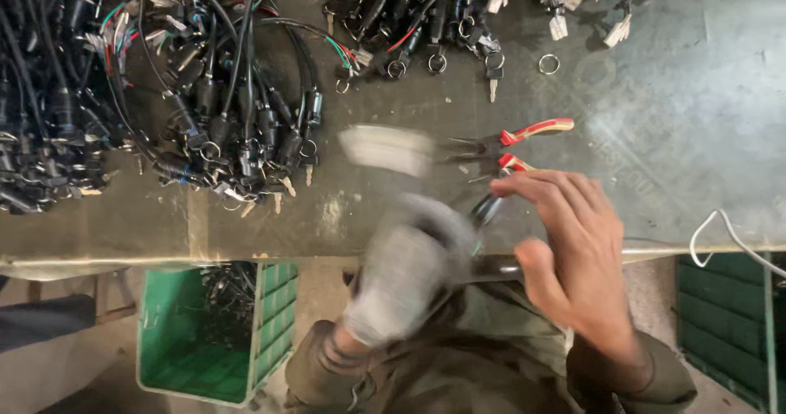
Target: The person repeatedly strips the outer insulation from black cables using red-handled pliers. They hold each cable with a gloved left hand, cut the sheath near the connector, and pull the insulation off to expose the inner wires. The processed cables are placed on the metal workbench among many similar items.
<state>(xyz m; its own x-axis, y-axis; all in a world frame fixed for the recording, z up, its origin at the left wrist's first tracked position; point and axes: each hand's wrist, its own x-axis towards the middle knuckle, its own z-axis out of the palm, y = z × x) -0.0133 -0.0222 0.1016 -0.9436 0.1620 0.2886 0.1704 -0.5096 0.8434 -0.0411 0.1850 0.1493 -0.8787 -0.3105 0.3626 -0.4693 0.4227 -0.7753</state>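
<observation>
The worn grey-green surface (pixel 696 95) carries heaps of black wire harnesses with keys (pixel 205 95) and red-handled pliers (pixel 524 135). The blurred gloved left hand (pixel 409 275), grip unclear, and the half-spread bare right hand (pixel 573 242) meet at a small dark part (pixel 487 209) near the front edge; a green plastic crate (pixel 213 332) stands on the floor below

Dim even light; left hand (pixel 407 271) motion-blurred, bench sharp.

Two hands show: the left hand (pixel 405 279), gloved and blurred, at six o'clock, and the bare right hand (pixel 573 246) at five. One pair of pliers (pixel 512 148) lies at centre. One loose key ring (pixel 549 63) sits at one o'clock. One green crate (pixel 274 332) stands at seven. The wire bundles (pixel 205 95) are too tangled to count.
</observation>
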